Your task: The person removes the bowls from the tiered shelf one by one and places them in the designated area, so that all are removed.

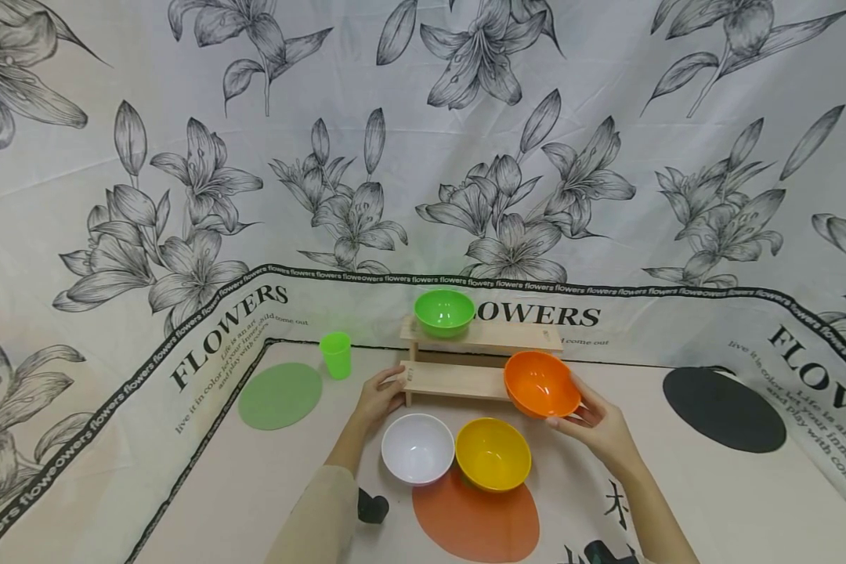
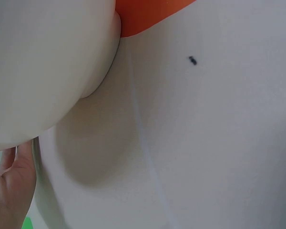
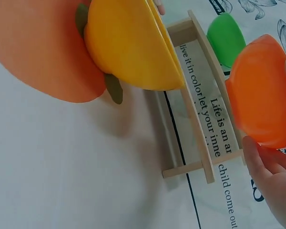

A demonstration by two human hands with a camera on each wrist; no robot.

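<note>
My right hand [image 1: 601, 429] grips an orange bowl [image 1: 541, 382] by its right side, thumb near the lower rim. The bowl is tilted and overlaps the right end of the lower shelf of a two-tier wooden rack [image 1: 458, 379]. At that shelf's left end, the fingers of my left hand [image 1: 379, 398] hold the edge of the rack. On the upper shelf, at the left, sits a green bowl [image 1: 444, 313]. A white bowl [image 1: 417, 450] and a yellow bowl [image 1: 493, 456] stand side by side in front of the rack. The white bowl [image 2: 43, 62] hides much of my left hand in the left wrist view.
Left of the rack stands a green cup [image 1: 336, 356], near a flat printed green circle [image 1: 280, 396]. A dark oval [image 1: 724, 410] lies at the right. An orange printed shape [image 1: 475, 521] shows under the front bowls. Flower-patterned cloth [image 1: 366, 219] rises behind.
</note>
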